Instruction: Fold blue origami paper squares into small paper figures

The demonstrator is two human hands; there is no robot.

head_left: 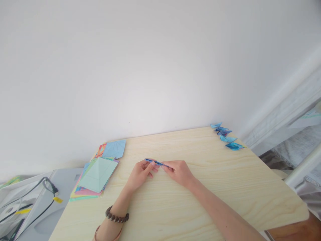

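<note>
A narrow folded piece of blue paper (pixel 155 162) is pinched between both my hands above the light wooden table (pixel 225 187). My left hand (pixel 141 173) has its fingers closed on the paper's left end; a dark bead bracelet sits on that wrist. On the paper's right end my right hand (pixel 178 172) is closed too. Both hands rest near the middle of the table.
A stack of coloured paper sheets (pixel 96 175) lies at the table's left edge, with more sheets (pixel 114 149) behind it. Several folded blue paper shapes (pixel 227 136) line the far right corner. A white wall stands close behind. Cables (pixel 47 187) lie lower left.
</note>
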